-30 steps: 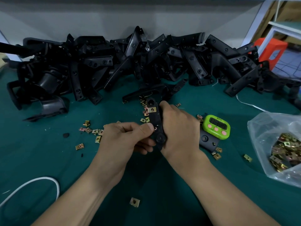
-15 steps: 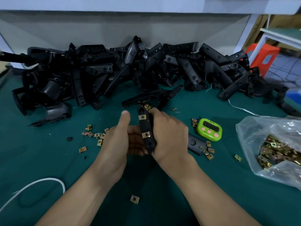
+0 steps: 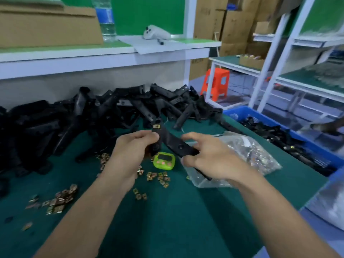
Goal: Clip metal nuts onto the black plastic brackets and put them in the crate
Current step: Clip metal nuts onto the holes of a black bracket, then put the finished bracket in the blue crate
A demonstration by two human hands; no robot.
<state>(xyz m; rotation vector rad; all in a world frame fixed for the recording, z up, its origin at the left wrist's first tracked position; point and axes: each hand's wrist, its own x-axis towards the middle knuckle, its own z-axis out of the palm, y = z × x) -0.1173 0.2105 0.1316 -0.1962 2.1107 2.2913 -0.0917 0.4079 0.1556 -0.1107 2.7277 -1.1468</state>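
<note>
Head view: left hand [image 3: 130, 153] and right hand [image 3: 210, 157] grip the black plastic bracket [image 3: 173, 141], brass metal nut [image 3: 156, 126] clipped on, above the green desk [image 3: 176, 220]; a loose toss could miss the blue plastic crate [image 3: 240, 113] at its right edge.

**A two-handed grip**

The left hand [image 3: 130, 155] is raised with its back to the camera, its thumb and curled fingers pinched on one arm of the black bracket [image 3: 175, 141]. The right hand [image 3: 210, 157] is held just beside it, with fingers curled round the bracket's other end. Both bare forearms are stretched forward.
</note>
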